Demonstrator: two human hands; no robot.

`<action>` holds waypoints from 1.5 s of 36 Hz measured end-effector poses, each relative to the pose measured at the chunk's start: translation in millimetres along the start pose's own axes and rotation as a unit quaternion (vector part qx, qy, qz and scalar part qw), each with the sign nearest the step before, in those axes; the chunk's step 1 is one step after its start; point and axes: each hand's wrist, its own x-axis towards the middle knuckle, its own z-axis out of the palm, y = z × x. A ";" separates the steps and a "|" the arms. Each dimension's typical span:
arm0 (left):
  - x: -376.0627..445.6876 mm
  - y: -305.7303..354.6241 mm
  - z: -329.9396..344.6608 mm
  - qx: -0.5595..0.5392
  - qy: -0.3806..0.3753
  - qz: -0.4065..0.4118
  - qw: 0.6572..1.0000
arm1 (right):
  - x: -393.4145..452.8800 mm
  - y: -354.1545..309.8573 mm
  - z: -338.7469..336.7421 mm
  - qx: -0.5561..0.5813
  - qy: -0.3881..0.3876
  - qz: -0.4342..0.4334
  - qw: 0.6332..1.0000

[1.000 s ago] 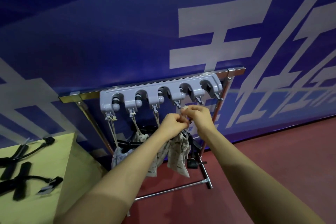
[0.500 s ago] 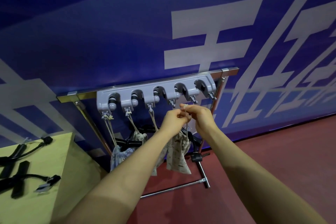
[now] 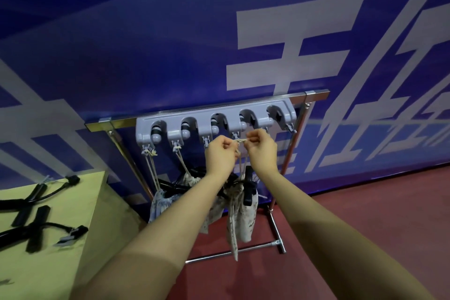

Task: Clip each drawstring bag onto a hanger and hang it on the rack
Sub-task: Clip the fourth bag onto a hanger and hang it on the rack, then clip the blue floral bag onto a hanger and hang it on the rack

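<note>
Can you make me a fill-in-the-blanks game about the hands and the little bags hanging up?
1. Both hands, the left hand and the right hand, pinch a cream drawstring cord just under the ____ plastic hook rail.
2. The wall banner behind the shiny metal rack is ____ with pale lettering.
3. The black clip hangers lie on a ____ table at the left.
4. The floor is ____.

Missing words: grey; blue; yellow; red
</note>
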 end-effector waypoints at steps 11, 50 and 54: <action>27.7 -24.1 17.5 0.069 0.056 -0.008 0.996 | 24.6 17.8 19.1 -0.029 0.023 0.021 0.999; -24.3 -99.7 -285.6 0.135 0.017 -0.064 0.989 | -134.7 -90.1 205.2 -0.087 -0.254 -0.008 0.963; -43.3 -119.9 -361.6 0.142 0.035 -0.077 0.986 | -175.2 -114.3 268.0 -0.082 -0.272 -0.018 0.959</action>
